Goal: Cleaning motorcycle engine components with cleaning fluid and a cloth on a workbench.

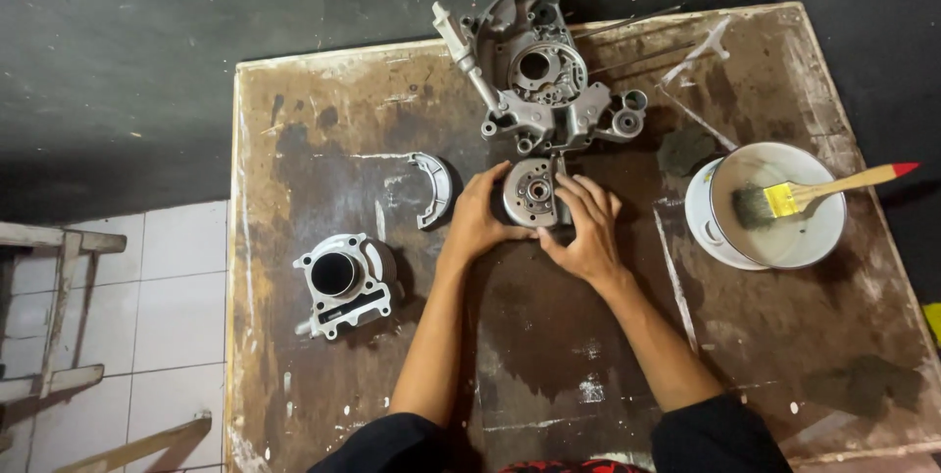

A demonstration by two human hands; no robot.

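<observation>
On my feed, both hands cup a round metal engine part (530,193) at the centre of a stained wooden table (323,120): my left hand (477,221) grips its edge at nine o'clock, my right hand (588,231) wraps it at three o'clock, fingers curled. An engine crankcase (539,71) lies at twelve, a cylinder block (341,282) at eight, a white bowl (818,238) holding a paintbrush (804,195) at three.

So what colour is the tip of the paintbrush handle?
Red, on the paintbrush in the head view.
</observation>
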